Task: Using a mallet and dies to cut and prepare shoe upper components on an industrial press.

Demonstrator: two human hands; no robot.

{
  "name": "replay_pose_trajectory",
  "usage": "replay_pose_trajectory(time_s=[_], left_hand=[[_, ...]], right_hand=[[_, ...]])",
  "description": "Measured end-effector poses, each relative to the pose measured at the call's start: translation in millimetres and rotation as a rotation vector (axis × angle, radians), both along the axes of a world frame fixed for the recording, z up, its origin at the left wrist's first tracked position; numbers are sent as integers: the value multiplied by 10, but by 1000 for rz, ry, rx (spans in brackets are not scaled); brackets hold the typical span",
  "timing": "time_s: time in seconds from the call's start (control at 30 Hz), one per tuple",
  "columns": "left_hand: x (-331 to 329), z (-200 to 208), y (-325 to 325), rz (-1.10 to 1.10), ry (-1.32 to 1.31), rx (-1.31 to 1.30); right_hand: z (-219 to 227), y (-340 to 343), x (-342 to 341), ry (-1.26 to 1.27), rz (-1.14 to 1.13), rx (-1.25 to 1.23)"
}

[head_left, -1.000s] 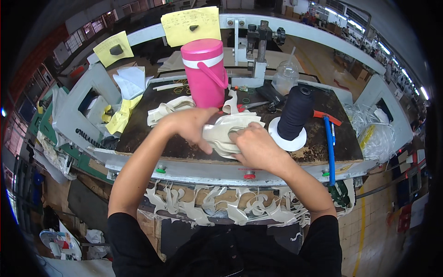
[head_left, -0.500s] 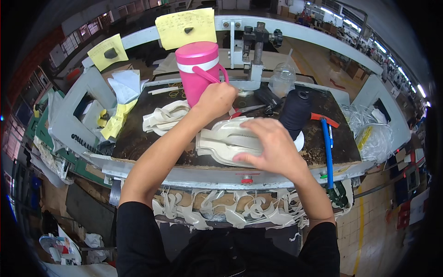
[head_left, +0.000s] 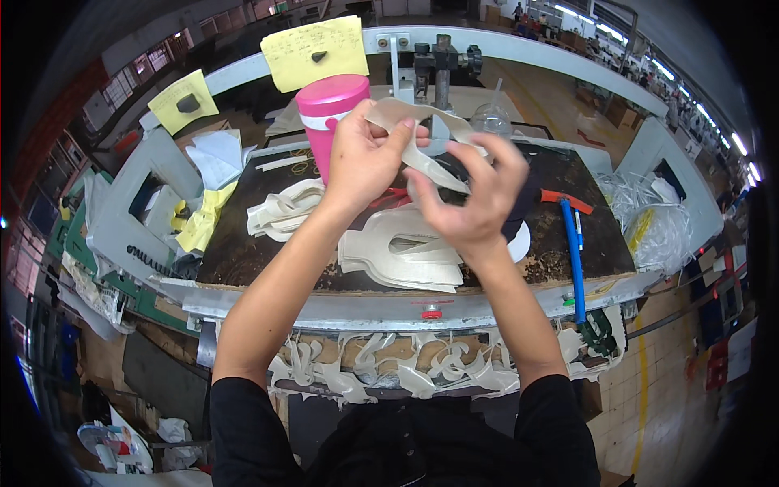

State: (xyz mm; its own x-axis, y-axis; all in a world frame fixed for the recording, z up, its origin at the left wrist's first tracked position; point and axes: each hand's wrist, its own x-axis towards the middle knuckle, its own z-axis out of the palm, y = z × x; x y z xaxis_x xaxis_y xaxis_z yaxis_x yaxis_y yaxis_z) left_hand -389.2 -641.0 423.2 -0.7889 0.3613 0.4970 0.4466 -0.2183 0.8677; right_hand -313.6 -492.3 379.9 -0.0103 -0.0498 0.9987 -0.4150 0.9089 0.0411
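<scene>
Strip (head_left: 399,110) pinched in my left hand (head_left: 365,162); I see my right hand (head_left: 471,199) spread wide beside it, the stack (head_left: 380,250) below both.

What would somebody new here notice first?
Probably the bright pink lidded jug, toward the back of the dark worktop. Partly hiding it, the left hand holds a curved cream strip above the worktop. At the right lies a red-headed, blue-handled hammer.

I see barred windows (head_left: 122,79) at ten o'clock, ceiling lights (head_left: 664,71) glowing at two, tiled floor (head_left: 618,410) at four.
</scene>
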Motion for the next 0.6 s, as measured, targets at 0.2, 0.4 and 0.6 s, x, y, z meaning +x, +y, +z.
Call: replay_pose_trajectory(time_s=[0.2, 0.4, 0.6], left_hand=[[-21, 40, -331, 124, -47, -23], [19, 2, -605, 172, 17, -71], [-50, -23, -674, 289, 27, -140]], right_hand=[[-575, 73, -263, -976, 14, -238], [-404, 187, -552, -1290, -80, -219], [-387, 269, -989, -1513, -428, 33]])
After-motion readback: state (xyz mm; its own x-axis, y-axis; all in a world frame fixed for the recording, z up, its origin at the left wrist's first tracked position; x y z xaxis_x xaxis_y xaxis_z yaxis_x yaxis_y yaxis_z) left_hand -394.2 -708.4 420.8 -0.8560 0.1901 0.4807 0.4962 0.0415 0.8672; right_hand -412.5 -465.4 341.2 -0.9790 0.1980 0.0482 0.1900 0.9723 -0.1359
